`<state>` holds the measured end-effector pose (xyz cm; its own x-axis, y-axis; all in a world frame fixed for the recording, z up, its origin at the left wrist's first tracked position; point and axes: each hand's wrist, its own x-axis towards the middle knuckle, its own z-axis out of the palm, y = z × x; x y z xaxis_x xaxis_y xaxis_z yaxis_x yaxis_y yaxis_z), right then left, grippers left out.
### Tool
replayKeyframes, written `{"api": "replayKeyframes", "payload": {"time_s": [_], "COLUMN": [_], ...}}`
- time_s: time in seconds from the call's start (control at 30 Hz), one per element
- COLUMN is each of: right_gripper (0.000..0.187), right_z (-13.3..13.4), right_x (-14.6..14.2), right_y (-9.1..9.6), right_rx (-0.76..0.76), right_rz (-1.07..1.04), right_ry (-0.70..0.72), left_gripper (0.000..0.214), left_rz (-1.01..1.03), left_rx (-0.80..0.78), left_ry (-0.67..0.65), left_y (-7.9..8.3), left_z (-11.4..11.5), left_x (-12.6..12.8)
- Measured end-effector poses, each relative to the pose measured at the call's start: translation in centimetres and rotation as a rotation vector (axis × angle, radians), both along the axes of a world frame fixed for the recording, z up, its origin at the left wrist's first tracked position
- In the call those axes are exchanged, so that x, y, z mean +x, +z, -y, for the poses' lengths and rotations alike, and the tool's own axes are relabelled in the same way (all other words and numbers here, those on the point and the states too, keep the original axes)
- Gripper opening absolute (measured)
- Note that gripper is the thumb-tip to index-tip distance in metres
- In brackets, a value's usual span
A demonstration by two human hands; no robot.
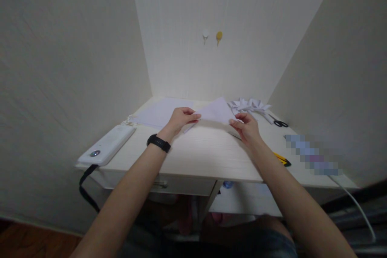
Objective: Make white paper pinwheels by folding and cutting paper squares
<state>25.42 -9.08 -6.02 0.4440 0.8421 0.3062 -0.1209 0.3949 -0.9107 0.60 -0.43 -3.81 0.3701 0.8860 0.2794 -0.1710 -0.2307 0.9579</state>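
A white sheet of paper [215,111], folded into a triangular shape, is held just above the pale wooden desk [199,153]. My left hand [180,117] pinches its left edge, thumb on top; a black band sits on that wrist. My right hand [247,128] pinches the sheet's right lower corner with closed fingers. Both forearms reach in from the bottom of the view.
Flat white sheets [163,113] lie at the back left. Folded paper shapes [249,105] and black-handled scissors [278,122] sit at the back right. A yellow utility knife [282,159] lies by my right forearm. A white power bank [106,145] rests at the left edge. Walls enclose three sides.
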Motion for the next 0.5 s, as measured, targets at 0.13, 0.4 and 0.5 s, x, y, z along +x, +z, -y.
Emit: {"api": "replayKeyframes", "payload": {"time_s": [0.13,0.4,0.5], "right_gripper": [0.058,0.057,0.058], "right_z": [0.3,0.7,0.8], "right_x": [0.0,-1.1,-1.4], "right_y": [-0.1,-0.9,-1.1], "right_rx": [-0.105,-0.195,-0.205], "right_rz": [0.004,0.163,0.237], "right_ry": [0.148,0.357,0.362], "left_gripper": [0.050,0.032,0.033], "left_rz": [0.020,-0.388,-0.353], "left_rx": [-0.057,0.022,-0.030], "left_ry": [-0.108,-0.406,-0.422], "left_y": [0.2,0.2,-0.3], "left_z": [0.4,1.1,1.2], "left_x": [-0.3,-0.3,0.0]}}
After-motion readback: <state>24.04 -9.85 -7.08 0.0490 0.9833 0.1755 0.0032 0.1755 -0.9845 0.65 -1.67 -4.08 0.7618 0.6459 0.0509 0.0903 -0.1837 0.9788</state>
